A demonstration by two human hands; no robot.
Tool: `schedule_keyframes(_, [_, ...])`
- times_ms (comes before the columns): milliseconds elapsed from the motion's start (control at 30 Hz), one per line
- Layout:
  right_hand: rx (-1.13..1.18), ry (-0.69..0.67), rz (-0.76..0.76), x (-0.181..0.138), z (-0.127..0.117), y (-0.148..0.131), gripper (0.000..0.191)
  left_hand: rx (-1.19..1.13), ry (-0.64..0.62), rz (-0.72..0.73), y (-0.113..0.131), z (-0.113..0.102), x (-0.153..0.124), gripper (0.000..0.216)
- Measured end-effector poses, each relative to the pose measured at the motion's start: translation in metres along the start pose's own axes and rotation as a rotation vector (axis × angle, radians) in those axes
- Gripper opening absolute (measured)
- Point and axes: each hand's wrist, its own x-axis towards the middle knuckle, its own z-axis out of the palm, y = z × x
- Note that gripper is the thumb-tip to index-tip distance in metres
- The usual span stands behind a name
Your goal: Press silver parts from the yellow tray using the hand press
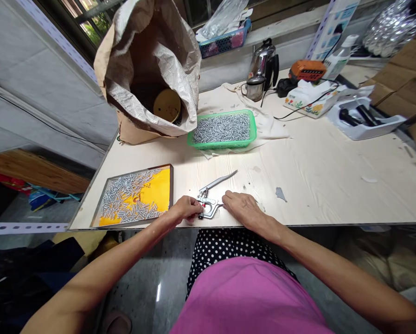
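A pair of silver spring-loaded pliers (212, 204) lies near the table's front edge, jaw end to the left, upper handle raised and spread from the lower one. My left hand (188, 207) is closed in a pinch right at the jaw, beside a small red part; what its fingertips hold is hidden. With curled fingers my right hand (242, 208) grips the end of the lower handle. Left of the pliers, small silver metal pins (119, 195) lie scattered in a shallow dark-rimmed tray (172, 185) with a yellow bottom.
Behind the pliers, a green plastic basket (225, 145) is full of similar metal pieces. A large open woven sack (148, 125) stands at the back left. Farther right are a steel kettle (261, 58), an orange battery (307, 69), a tissue box (307, 99) and a white tray (368, 132).
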Motion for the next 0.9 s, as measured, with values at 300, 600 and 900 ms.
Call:
schedule_keyframes(300, [-0.053, 0.047, 0.051, 0.04, -0.021, 0.026, 0.025, 0.102, -0.038, 0.052, 0.0, -0.005, 0.005, 0.022])
schedule_keyframes(600, [-0.096, 0.037, 0.031, 0.058, -0.013, 0.043, 0.025, 0.143, -0.101, 0.0, 0.01, -0.01, 0.006, 0.027])
schedule_keyframes(900, [-0.045, -0.028, -0.096, 0.021, -0.011, 0.05, 0.102, 0.117, -0.109, -0.024, 0.006, -0.007, 0.004, 0.028])
